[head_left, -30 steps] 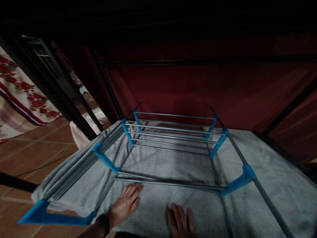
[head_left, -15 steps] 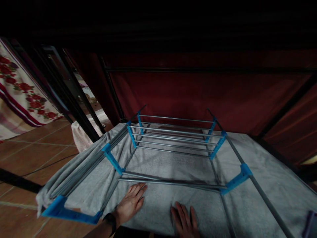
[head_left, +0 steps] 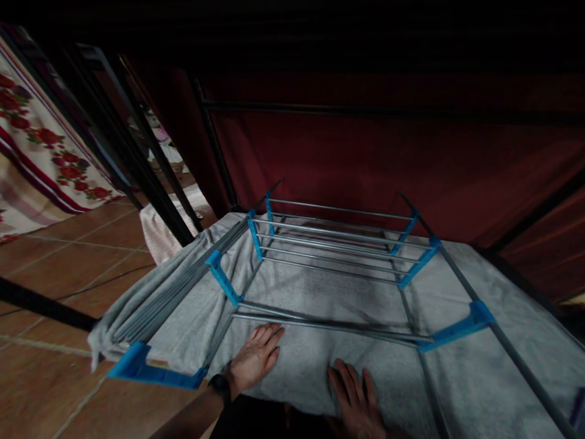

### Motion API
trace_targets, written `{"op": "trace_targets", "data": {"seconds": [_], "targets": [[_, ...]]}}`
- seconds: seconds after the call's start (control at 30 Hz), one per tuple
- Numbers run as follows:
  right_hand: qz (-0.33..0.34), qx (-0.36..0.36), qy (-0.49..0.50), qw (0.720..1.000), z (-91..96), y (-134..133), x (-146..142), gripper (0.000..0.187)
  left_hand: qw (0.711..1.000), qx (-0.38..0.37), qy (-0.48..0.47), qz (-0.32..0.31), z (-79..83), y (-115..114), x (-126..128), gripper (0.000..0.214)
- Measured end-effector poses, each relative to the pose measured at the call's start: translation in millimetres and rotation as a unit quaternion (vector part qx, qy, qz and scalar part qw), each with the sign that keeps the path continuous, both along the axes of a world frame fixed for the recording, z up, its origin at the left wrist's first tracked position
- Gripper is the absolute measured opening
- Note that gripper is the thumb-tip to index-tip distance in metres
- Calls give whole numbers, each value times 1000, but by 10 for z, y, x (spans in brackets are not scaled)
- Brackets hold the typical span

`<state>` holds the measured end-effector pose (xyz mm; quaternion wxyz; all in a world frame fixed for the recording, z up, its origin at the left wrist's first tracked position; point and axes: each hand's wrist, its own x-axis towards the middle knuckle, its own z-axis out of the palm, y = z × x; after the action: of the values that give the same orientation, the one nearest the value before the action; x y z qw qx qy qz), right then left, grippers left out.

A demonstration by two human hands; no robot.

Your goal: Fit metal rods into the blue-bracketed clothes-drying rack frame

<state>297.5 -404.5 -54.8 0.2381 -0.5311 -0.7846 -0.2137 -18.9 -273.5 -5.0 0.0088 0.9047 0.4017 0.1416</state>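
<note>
A grey towel (head_left: 320, 305) lies spread over a folding drying rack with grey metal rails (head_left: 338, 241) and blue plastic joints (head_left: 223, 278). My left hand (head_left: 256, 360) rests flat on the towel near its front edge, fingers stretched out, a dark band on the wrist. A little to the right, my right hand (head_left: 354, 396) also lies flat on the towel with its fingers apart. Neither hand holds anything. The towel's left side hangs over the folded left wing of the rack.
A dark red cloth wall (head_left: 365, 158) on black poles (head_left: 150, 177) stands right behind the rack. Brown floor tiles (head_left: 55, 262) lie to the left, with a flowered cloth (head_left: 41, 152) and a pale striped cloth (head_left: 159, 228) beyond them.
Both hands stay flat on the towel. The view has shifted, so the rack and hands sit a bit further right in the picture.
</note>
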Motion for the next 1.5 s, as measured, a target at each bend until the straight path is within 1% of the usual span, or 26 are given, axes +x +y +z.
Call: {"op": "trace_targets", "data": {"seconds": [0.17, 0.27, 0.37, 0.43, 0.53, 0.63, 0.73, 0.8, 0.93, 1.03, 1.13, 1.23, 1.33, 1.5], "targets": [[24, -2, -18, 1000, 72, -9, 40, 72, 1000, -17, -6, 9, 17, -28, 28, 49], [25, -18, -23, 999, 132, -33, 58, 67, 1000, -24, -14, 14, 7, -42, 30, 50], [40, -32, -28, 998, 165, -76, 114, 64, 1000, -20, -9, 7, 7, -59, 21, 47], [48, -53, -11, 997, 169, -96, 168, 62, 1000, -12, -3, 6, 36, -69, 17, 45], [47, -77, 52, 995, 181, -64, 218, 57, 1000, -4, 8, 13, 132, -60, 34, 49], [25, -66, 115, 991, 251, 73, 173, 52, 999, 5, 29, 29, 248, -11, 89, 51], [-20, -41, 138, 989, 377, 287, 69, 49, 997, 20, 48, 54, 317, 60, 159, 50], [-46, -36, 130, 990, 459, 432, 13, 47, 996, 24, 50, 63, 323, 114, 197, 52], [-59, -49, 87, 993, 562, 622, -3, 41, 996, 15, 55, 72, 301, 232, 251, 56], [-88, -47, 60, 993, 624, 684, 47, 41, 995, 5, 70, 75, 335, 307, 294, 47], [-107, -51, 43, 992, 715, 745, 117, 40, 994, 7, 64, 84, 440, 342, 332, 36], [-94, -53, 43, 993, 809, 831, 192, 34, 994, 11, 61, 85, 581, 328, 349, 31], [-57, -62, 52, 995, 858, 910, 269, 29, 995, 15, 57, 80, 705, 283, 350, 27], [-1, -99, 82, 992, 861, 961, 388, 26, 996, 28, 33, 79, 813, 225, 343, 28]]}}
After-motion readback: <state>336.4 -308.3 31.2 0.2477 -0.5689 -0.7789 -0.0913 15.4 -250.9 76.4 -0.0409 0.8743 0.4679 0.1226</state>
